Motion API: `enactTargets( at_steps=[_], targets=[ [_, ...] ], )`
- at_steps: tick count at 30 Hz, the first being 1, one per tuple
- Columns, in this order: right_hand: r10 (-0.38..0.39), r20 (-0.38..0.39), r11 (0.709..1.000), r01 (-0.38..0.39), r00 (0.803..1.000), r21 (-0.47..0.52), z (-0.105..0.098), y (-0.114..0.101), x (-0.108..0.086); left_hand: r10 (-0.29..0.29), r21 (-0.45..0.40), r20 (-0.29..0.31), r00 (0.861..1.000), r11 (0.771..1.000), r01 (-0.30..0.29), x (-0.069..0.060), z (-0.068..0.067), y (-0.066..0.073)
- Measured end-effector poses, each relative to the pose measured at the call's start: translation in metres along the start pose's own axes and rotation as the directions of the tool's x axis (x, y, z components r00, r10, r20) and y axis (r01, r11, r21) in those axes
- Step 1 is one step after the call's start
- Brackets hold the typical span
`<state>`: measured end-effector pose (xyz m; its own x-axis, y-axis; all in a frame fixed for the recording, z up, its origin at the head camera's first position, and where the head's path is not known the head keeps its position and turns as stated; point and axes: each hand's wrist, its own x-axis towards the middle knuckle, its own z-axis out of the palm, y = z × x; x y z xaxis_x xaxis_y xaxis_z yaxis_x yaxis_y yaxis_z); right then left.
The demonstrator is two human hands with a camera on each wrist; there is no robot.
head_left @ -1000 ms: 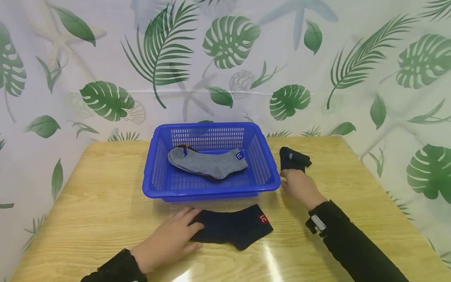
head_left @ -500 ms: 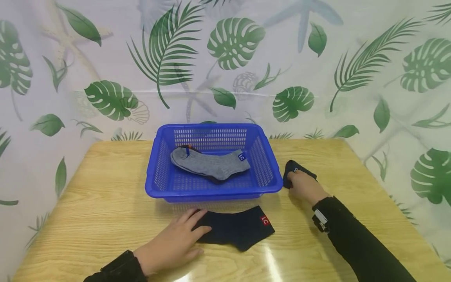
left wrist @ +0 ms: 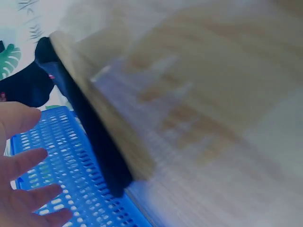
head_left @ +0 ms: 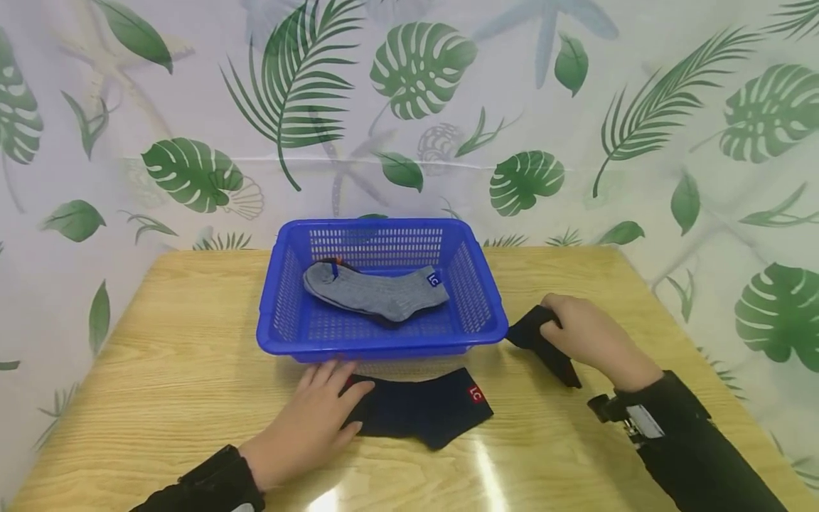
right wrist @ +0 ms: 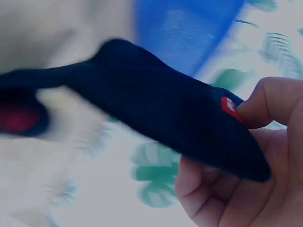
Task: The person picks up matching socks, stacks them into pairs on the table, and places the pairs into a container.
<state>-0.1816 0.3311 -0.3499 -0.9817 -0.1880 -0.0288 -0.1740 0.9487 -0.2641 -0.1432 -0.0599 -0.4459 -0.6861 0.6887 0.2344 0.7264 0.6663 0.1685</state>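
In the head view, a dark navy sock (head_left: 416, 409) with a red LC label lies flat on the table in front of the basket. My left hand (head_left: 310, 419) is at its left end, fingers spread and partly over it; touching or not, I cannot tell. The left wrist view shows that hand (left wrist: 28, 184) with fingers apart. To the right of the basket, my right hand (head_left: 591, 341) grips another dark sock (head_left: 537, 338), which hangs slanting down. In the right wrist view, thumb and fingers pinch this sock (right wrist: 165, 109) at its end with a red label.
A blue plastic basket (head_left: 384, 350) stands in the middle of the wooden table (head_left: 192, 341). Inside lies a grey sock (head_left: 377, 291) with a blue LC label, over darker socks. A leaf-patterned cloth (head_left: 409, 178) hangs behind the table.
My right hand has gathered up the dark sock beside the basket and drawn it nearer and to the right. My left hand has shifted slightly, its fingers more spread. The flat sock stays put.
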Motion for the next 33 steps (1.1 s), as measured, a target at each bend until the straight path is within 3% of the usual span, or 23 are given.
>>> enactTargets(
  at_steps=[2, 4, 5, 6, 7, 9, 11, 12, 13, 15, 16, 17, 18, 20, 22, 24, 26, 27, 28, 30, 33],
  targets=[
    [-0.029, -0.010, 1.000, 0.029, 1.000, 0.001, -0.015, -0.012, -0.009, -0.014, -0.082, -0.016, 1.000, 0.997, 0.013, 0.003, -0.002, 0.003],
    [-0.080, -0.021, 0.997, 0.080, 0.997, -0.006, -0.028, -0.023, -0.018, -0.041, -0.249, 0.031, 0.999, 0.967, 0.047, 0.007, -0.006, 0.007],
    [-0.114, -0.030, 0.993, 0.114, 0.993, -0.012, -0.034, -0.029, -0.023, -0.052, -0.354, 0.066, 0.996, 0.933, 0.072, 0.009, -0.007, 0.010],
    [-0.149, -0.046, 0.989, 0.148, 0.988, -0.019, -0.040, -0.034, -0.027, -0.066, -0.467, 0.107, 0.992, 0.878, 0.109, 0.011, -0.009, 0.014],
    [-0.187, -0.064, 0.982, 0.186, 0.980, -0.028, -0.046, -0.039, -0.032, -0.079, -0.580, 0.154, 0.985, 0.800, 0.155, 0.013, -0.011, 0.017],
    [-0.273, -0.116, 0.962, 0.268, 0.955, -0.054, -0.056, -0.049, -0.040, -0.105, -0.753, 0.251, 0.962, 0.603, 0.262, 0.019, -0.013, 0.023],
    [-0.360, -0.181, 0.933, 0.351, 0.915, -0.081, -0.064, -0.060, -0.047, -0.113, -0.859, 0.335, 0.935, 0.371, 0.353, 0.025, -0.012, 0.026],
    [-0.406, -0.216, 0.914, 0.395, 0.888, -0.095, -0.068, -0.065, -0.050, -0.115, -0.881, 0.387, 0.915, 0.245, 0.404, 0.027, -0.011, 0.028],
    [-0.456, -0.248, 0.890, 0.442, 0.855, -0.114, -0.070, -0.070, -0.052, -0.110, -0.885, 0.437, 0.893, 0.126, 0.448, 0.029, -0.009, 0.029],
    [-0.559, -0.308, 0.827, 0.546, 0.770, -0.136, -0.073, -0.081, -0.055, -0.079, -0.847, 0.530, 0.844, -0.084, 0.525, 0.031, -0.003, 0.031],
    [-0.606, -0.339, 0.789, 0.600, 0.720, -0.135, -0.073, -0.087, -0.055, -0.047, -0.814, 0.568, 0.821, -0.173, 0.554, 0.031, 0.000, 0.032],
    [-0.643, -0.368, 0.750, 0.648, 0.671, -0.130, -0.072, -0.093, -0.055, -0.009, -0.778, 0.599, 0.801, -0.244, 0.579, 0.031, 0.005, 0.032],
    [-0.680, -0.398, 0.707, 0.694, 0.616, -0.133, -0.071, -0.099, -0.055, 0.029, -0.744, 0.619, 0.785, -0.298, 0.598, 0.031, 0.008, 0.032],
    [-0.725, -0.449, 0.630, 0.766, 0.522, -0.128, -0.067, -0.111, -0.056, 0.092, -0.695, 0.627, 0.774, -0.382, 0.609, 0.030, 0.016, 0.033],
    [-0.745, -0.494, 0.571, 0.812, 0.448, -0.124, -0.061, -0.120, -0.056, 0.118, -0.670, 0.608, 0.785, -0.454, 0.587, 0.032, 0.020, 0.033],
    [-0.758, -0.518, 0.525, 0.842, 0.398, -0.122, -0.055, -0.126, -0.058, 0.096, -0.663, 0.582, 0.807, -0.518, 0.540, 0.035, 0.022, 0.034],
    [-0.762, -0.527, 0.496, 0.862, 0.376, -0.102, -0.049, -0.127, -0.059, 0.046, -0.673, 0.552, 0.833, -0.566, 0.476, 0.037, 0.022, 0.034],
    [-0.762, -0.530, 0.485, 0.870, 0.372, -0.087, -0.045, -0.127, -0.060, 0.017, -0.684, 0.537, 0.843, -0.576, 0.448, 0.039, 0.022, 0.035],
    [-0.759, -0.528, 0.480, 0.875, 0.380, -0.060, -0.043, -0.125, -0.060, -0.011, -0.697, 0.523, 0.852, -0.581, 0.421, 0.039, 0.022, 0.035],
    [-0.751, -0.521, 0.476, 0.879, 0.405, -0.002, -0.038, -0.120, -0.059, -0.071, -0.727, 0.508, 0.859, -0.570, 0.383, 0.039, 0.020, 0.035],
    [-0.729, -0.481, 0.494, 0.861, 0.487, 0.124, -0.033, -0.109, -0.059, -0.162, -0.769, 0.486, 0.859, -0.546, 0.332, 0.036, 0.018, 0.033]
  ],
)
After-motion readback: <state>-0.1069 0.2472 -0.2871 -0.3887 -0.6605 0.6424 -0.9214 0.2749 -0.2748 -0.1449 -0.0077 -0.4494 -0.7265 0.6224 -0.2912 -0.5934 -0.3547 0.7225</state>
